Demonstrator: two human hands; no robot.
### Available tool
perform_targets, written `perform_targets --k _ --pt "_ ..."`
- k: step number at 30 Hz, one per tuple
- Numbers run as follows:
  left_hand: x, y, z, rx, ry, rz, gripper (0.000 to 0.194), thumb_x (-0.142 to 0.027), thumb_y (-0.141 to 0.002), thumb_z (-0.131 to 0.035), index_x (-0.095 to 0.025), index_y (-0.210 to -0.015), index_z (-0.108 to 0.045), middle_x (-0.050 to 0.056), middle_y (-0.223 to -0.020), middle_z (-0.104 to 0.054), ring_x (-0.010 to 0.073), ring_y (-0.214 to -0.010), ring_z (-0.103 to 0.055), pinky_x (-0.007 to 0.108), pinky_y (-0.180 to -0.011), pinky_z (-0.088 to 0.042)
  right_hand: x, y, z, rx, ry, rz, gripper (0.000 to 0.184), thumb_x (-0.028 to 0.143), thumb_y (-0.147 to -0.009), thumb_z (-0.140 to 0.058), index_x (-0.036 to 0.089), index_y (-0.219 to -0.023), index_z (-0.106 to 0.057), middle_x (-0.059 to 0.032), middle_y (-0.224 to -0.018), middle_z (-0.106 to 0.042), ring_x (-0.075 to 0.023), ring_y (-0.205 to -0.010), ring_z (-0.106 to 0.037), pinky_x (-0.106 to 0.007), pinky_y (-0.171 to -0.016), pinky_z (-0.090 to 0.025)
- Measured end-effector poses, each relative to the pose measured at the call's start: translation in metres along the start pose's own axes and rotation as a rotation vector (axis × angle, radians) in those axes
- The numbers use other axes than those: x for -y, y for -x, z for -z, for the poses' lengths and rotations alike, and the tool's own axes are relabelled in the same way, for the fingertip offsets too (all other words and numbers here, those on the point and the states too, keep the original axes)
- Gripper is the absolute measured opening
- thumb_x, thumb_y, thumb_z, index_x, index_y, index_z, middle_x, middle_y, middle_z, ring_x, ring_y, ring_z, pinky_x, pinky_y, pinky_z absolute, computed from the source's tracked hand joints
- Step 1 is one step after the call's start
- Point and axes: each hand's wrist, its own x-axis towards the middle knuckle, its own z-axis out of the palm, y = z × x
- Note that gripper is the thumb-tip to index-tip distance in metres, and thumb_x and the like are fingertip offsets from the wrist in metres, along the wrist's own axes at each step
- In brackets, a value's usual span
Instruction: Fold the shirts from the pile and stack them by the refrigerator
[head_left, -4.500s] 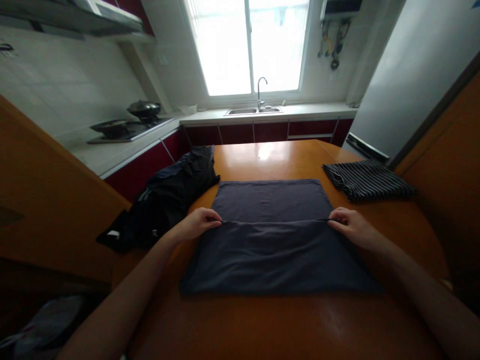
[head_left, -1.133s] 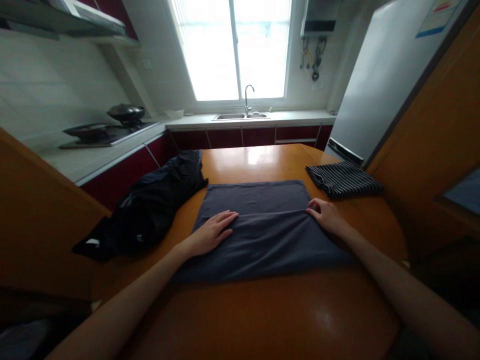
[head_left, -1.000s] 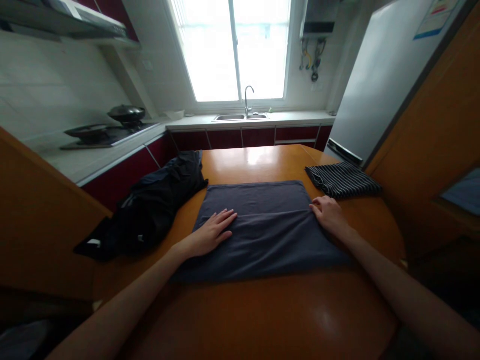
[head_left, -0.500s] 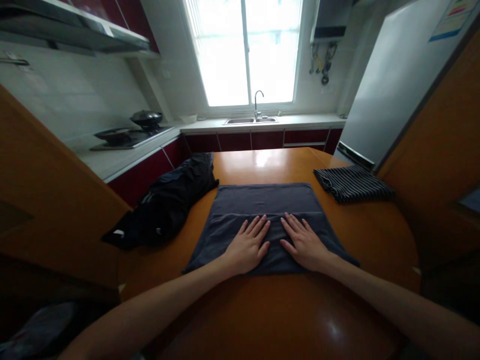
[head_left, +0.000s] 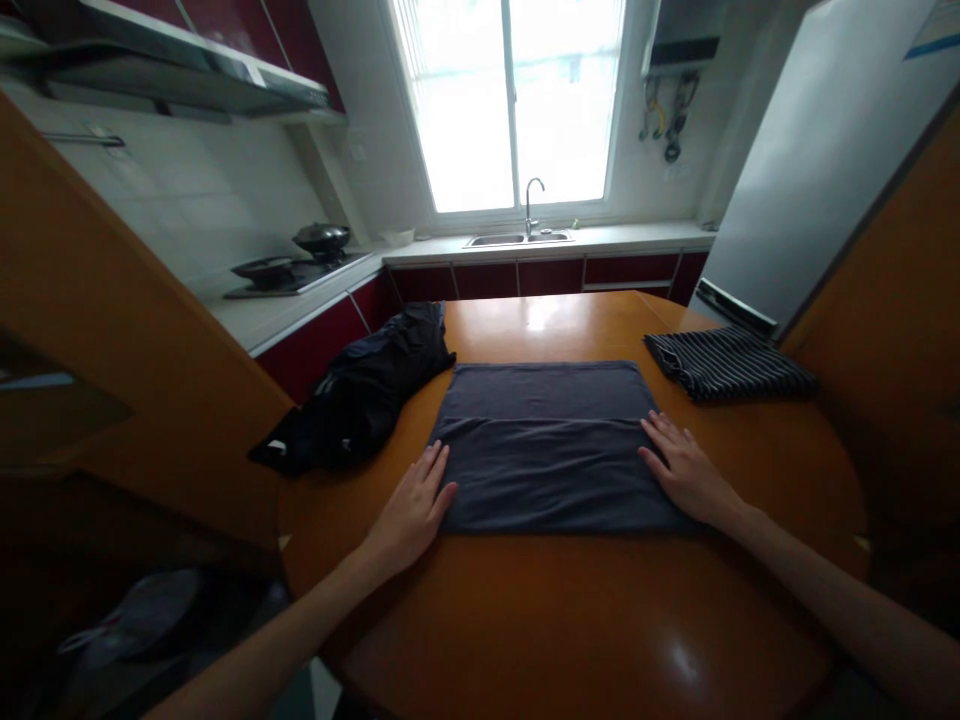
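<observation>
A dark blue-grey folded cloth, perhaps a garment, lies flat on the wooden table. Its near part is folded over, and the fold's edge runs across it with a strip of the far part showing beyond. My left hand rests at the cloth's left edge, palm down with fingers stretched out. At the right edge, my right hand lies flat with its fingers spread, touching the cloth. Neither hand grips anything. Light wrinkles run over the folded part.
A heap of black clothing lies on the table at the left. A black-and-white striped folded cloth sits at the right. Beyond are a stove with pans, a sink and a fridge.
Earlier both hands pinched the cloth's edge and laid it over. They then pressed flat near the middle, and have since moved apart to the left and right edges. The near part looks smoother.
</observation>
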Motion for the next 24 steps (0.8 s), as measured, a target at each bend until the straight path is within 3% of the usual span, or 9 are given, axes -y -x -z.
perform_targets --k 2,4,6,9,15,21,24 --pt "0.012 0.014 0.014 -0.139 0.106 0.074 0.058 -0.051 -0.102 -0.031 -0.015 -0.143 -0.051 0.015 -0.146 -0.054 0.0265 -0.136 -0.050 0.044 -0.114 -0.039 -0.003 0.003 0.007 -0.120 -0.039 0.007 0.054 0.044 -0.100 -0.035 0.011 -0.137 -0.058 -0.0191 -0.150 -0.049 -0.0321 -0.142 -0.042 -0.054 -0.116 -0.034" --pt "0.022 0.026 0.030 -0.204 0.192 0.163 0.051 -0.050 -0.100 -0.037 -0.016 -0.127 -0.063 0.013 -0.124 -0.067 0.0259 -0.116 -0.064 0.041 -0.101 -0.050 -0.006 0.010 0.015 -0.217 -0.071 0.015 0.047 0.042 -0.098 -0.038 0.013 -0.122 -0.066 -0.0187 -0.134 -0.061 -0.0323 -0.127 -0.054 -0.051 -0.109 -0.042" --pt "0.028 0.037 0.043 -0.158 0.252 0.217 0.044 -0.051 -0.096 -0.045 -0.018 -0.110 -0.070 0.010 -0.106 -0.072 0.0247 -0.097 -0.068 0.037 -0.087 -0.055 -0.009 0.020 0.023 -0.273 -0.090 0.005 0.040 0.042 -0.096 -0.040 0.016 -0.106 -0.069 -0.0161 -0.114 -0.067 -0.0316 -0.110 -0.061 -0.050 -0.100 -0.048" --pt "0.025 0.048 0.050 -0.048 0.307 0.204 0.038 -0.052 -0.092 -0.054 -0.020 -0.093 -0.074 0.007 -0.093 -0.071 0.0224 -0.086 -0.067 0.034 -0.080 -0.054 -0.010 0.041 0.032 -0.293 -0.119 -0.045 0.032 0.044 -0.093 -0.044 0.021 -0.090 -0.066 -0.0122 -0.095 -0.067 -0.0299 -0.092 -0.062 -0.048 -0.087 -0.050" --pt "0.018 0.051 0.041 -0.051 0.330 0.188 0.048 -0.067 -0.081 -0.063 -0.021 -0.085 -0.076 0.006 -0.090 -0.067 0.0219 -0.084 -0.067 0.032 -0.077 -0.055 -0.002 0.084 0.039 -0.262 -0.191 -0.210 0.027 0.045 -0.092 -0.048 0.023 -0.088 -0.063 -0.0090 -0.092 -0.068 -0.0267 -0.085 -0.065 -0.040 -0.076 -0.050" --pt "0.040 0.047 0.035 -0.094 0.283 0.186 0.061 -0.083 -0.069 -0.062 -0.025 -0.080 -0.077 0.005 -0.095 -0.069 0.0245 -0.088 -0.069 0.033 -0.081 -0.057 -0.015 0.107 0.052 -0.310 -0.223 -0.353 0.026 0.039 -0.094 -0.046 0.022 -0.087 -0.065 -0.0091 -0.094 -0.070 -0.0257 -0.090 -0.066 -0.038 -0.081 -0.050" --pt "0.046 0.046 0.034 -0.104 0.268 0.193 0.061 -0.085 -0.068 -0.061 -0.027 -0.078 -0.078 0.005 -0.096 -0.070 0.0253 -0.087 -0.070 0.034 -0.082 -0.058 -0.010 0.110 0.055 -0.259 -0.287 -0.343 0.029 0.043 -0.094 -0.049 0.022 -0.085 -0.066 -0.0083 -0.089 -0.070 -0.0247 -0.085 -0.066 -0.037 -0.077 -0.051"
